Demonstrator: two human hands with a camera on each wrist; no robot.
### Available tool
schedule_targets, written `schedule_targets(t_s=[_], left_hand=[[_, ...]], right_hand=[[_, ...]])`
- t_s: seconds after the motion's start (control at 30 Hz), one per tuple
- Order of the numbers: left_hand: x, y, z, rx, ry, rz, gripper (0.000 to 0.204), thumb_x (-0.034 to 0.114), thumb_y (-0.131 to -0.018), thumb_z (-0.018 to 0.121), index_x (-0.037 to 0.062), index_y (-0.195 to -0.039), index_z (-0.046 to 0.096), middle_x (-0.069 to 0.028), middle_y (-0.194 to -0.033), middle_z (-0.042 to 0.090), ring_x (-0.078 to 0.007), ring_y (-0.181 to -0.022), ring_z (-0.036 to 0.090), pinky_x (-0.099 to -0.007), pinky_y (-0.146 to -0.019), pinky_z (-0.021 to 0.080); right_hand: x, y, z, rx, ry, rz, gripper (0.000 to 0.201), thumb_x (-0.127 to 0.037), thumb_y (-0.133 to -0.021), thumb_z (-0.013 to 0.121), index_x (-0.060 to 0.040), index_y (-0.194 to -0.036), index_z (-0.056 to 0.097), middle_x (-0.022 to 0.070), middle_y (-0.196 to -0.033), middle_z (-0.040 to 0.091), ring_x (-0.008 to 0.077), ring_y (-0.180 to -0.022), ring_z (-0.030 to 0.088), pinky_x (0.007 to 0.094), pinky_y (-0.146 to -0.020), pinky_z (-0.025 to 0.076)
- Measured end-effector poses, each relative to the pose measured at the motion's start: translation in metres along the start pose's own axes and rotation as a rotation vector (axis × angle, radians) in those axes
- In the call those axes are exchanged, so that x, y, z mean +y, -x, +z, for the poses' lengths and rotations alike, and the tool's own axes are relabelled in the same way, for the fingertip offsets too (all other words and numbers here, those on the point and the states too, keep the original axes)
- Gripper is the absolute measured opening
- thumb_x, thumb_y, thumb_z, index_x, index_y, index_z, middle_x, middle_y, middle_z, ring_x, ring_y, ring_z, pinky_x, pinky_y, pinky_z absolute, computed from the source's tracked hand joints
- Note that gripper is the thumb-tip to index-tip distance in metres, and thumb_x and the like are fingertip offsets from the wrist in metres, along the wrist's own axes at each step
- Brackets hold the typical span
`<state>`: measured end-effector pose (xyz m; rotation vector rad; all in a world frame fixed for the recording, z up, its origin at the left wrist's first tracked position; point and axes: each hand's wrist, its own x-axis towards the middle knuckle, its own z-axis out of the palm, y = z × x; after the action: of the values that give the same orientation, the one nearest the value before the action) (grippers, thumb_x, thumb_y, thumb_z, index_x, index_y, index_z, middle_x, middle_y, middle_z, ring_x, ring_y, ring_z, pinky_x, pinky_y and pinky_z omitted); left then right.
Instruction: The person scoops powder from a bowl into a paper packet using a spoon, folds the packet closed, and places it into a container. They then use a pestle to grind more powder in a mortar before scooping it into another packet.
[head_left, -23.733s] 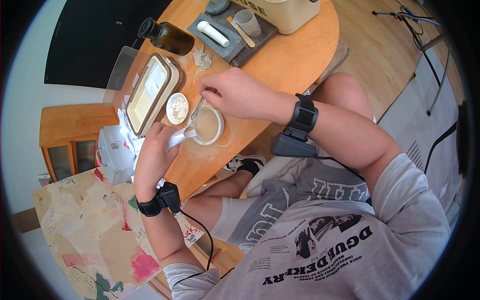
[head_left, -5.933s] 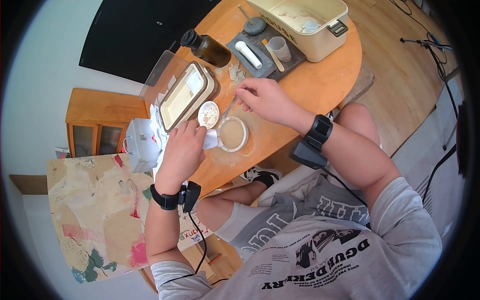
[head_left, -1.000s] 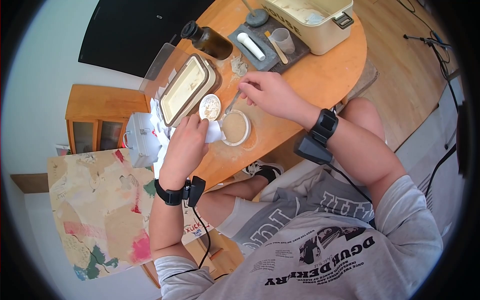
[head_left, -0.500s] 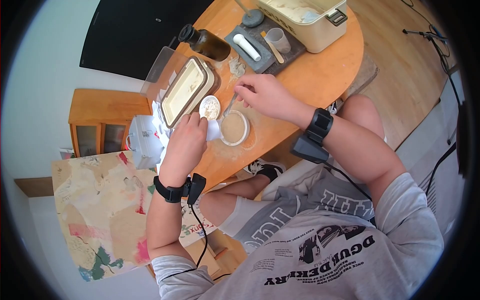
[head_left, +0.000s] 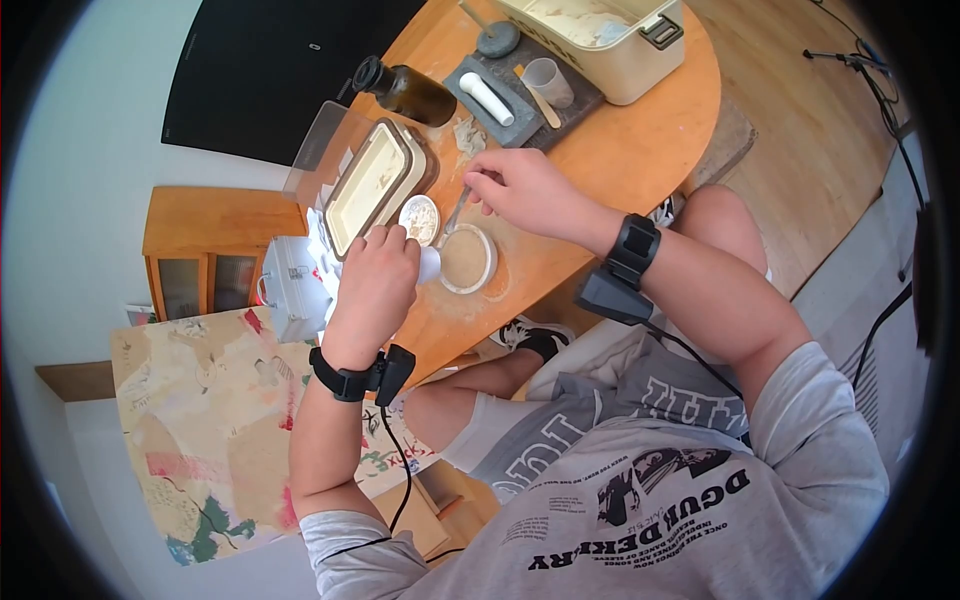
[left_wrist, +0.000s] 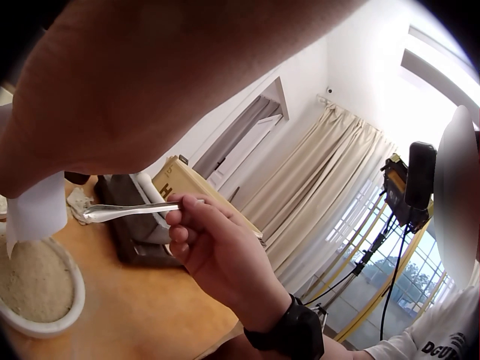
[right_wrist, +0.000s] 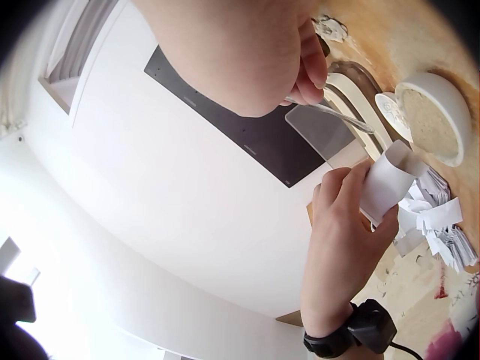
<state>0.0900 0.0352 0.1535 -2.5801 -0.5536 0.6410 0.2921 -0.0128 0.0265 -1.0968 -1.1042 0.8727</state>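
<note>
Paper: shows less than a second ago; left hand pinches it.
Metal utensil: right hand pinches it near bowl.

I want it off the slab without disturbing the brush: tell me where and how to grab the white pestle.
Grip the white pestle mid-shaft from above, thumb and fingers across its long sides. It lies lengthwise on the gray slab, shaft exposed; the brush is beside it.
</note>
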Motion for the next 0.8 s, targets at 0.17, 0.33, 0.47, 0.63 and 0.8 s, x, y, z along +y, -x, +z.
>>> schedule_targets(t_s=[0.17, 0.33, 0.47, 0.63, 0.8], left_hand=[[-0.0007, -0.0001, -0.0001, 0.007, -0.029, 0.014, 0.035, 0.006, -0.067, 0.071, 0.0022, -0.101, 0.064, -0.0086, -0.103, 0.058, -0.0266, -0.102, 0.056, -0.038, -0.084, 0.046], [-0.0004, -0.0007, 0.0015, 0.007, -0.056, 0.015, 0.034, 0.005, -0.069, 0.069, 0.0021, -0.102, 0.064, -0.0083, -0.102, 0.058, -0.0262, -0.1, 0.056, -0.0376, -0.084, 0.046], [-0.0026, -0.0001, 0.0018, -0.005, -0.063, 0.025, 0.035, 0.006, -0.069, 0.07, 0.0021, -0.103, 0.063, -0.0082, -0.102, 0.058, -0.0262, -0.1, 0.055, -0.0376, -0.083, 0.046], [-0.002, -0.0005, -0.0031, 0.004, -0.049, 0.033, 0.033, 0.006, -0.068, 0.071, 0.0026, -0.099, 0.062, -0.0087, -0.101, 0.057, -0.0267, -0.1, 0.055, -0.0379, -0.083, 0.046], [-0.0001, -0.0025, -0.0045, 0.019, -0.054, 0.023, 0.031, 0.006, -0.067, 0.071, 0.0031, -0.096, 0.061, -0.0091, -0.101, 0.056, -0.0273, -0.101, 0.054, -0.0383, -0.084, 0.045]], right_hand=[[-0.0017, 0.0005, -0.0007, 0.005, 0.009, -0.009, 0.023, -0.017, -0.097, 0.056, 0.0021, -0.093, 0.069, 0.0146, -0.075, 0.07, 0.0253, -0.069, 0.071, 0.0364, -0.069, 0.055], [-0.0017, 0.0009, -0.0009, 0.011, 0.006, -0.006, 0.023, -0.017, -0.096, 0.056, 0.002, -0.092, 0.068, 0.0147, -0.075, 0.07, 0.0261, -0.069, 0.071, 0.0368, -0.069, 0.054], [0.0008, 0.0003, -0.0003, 0.013, 0.009, -0.014, 0.023, -0.016, -0.096, 0.056, 0.0021, -0.092, 0.069, 0.0146, -0.075, 0.07, 0.0259, -0.069, 0.071, 0.0367, -0.069, 0.055], [-0.0001, 0.001, -0.0006, 0.015, 0.005, -0.015, 0.023, -0.016, -0.096, 0.056, 0.002, -0.093, 0.069, 0.0143, -0.076, 0.071, 0.0257, -0.069, 0.071, 0.0367, -0.07, 0.055], [-0.0008, 0.0012, -0.0018, 0.008, 0.013, -0.001, 0.023, -0.016, -0.097, 0.056, 0.0021, -0.094, 0.069, 0.0145, -0.076, 0.071, 0.0257, -0.069, 0.071, 0.0366, -0.07, 0.055]])
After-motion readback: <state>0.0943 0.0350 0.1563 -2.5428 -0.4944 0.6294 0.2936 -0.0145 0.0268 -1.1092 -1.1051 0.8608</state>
